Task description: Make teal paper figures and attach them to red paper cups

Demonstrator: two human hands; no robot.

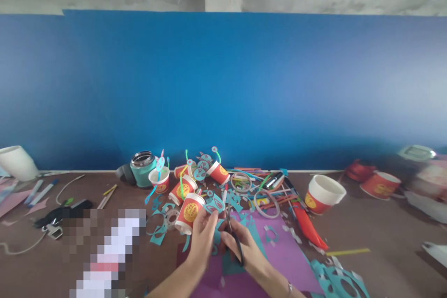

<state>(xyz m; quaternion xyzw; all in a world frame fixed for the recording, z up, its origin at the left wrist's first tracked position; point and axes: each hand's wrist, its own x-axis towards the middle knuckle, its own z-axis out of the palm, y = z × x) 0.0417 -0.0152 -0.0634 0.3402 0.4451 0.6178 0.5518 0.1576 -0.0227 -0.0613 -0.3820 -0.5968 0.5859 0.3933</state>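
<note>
My left hand (203, 230) is closed on a teal paper cutout (214, 205) with pink markings, pinched at its lower edge. Beside it, my right hand (242, 240) grips a pair of scissors (234, 237) by the dark handles, blades pointing up and away from me. The blades stand just right of the cutout; whether they touch it I cannot tell. A tipped red-and-white paper cup (190, 213) lies right behind my left hand. Below both hands spreads a purple paper sheet (279, 247) with teal scraps on it.
More paper cups (183, 188) with straws and paper faces stand and lie at the back, near a teal flask (144, 170). Tape rings (266, 203), pens and straws crowd the middle. Stacked cups (324, 193) and a red knife-shaped piece (309, 228) are to the right, with teal offcuts (338, 279) in front.
</note>
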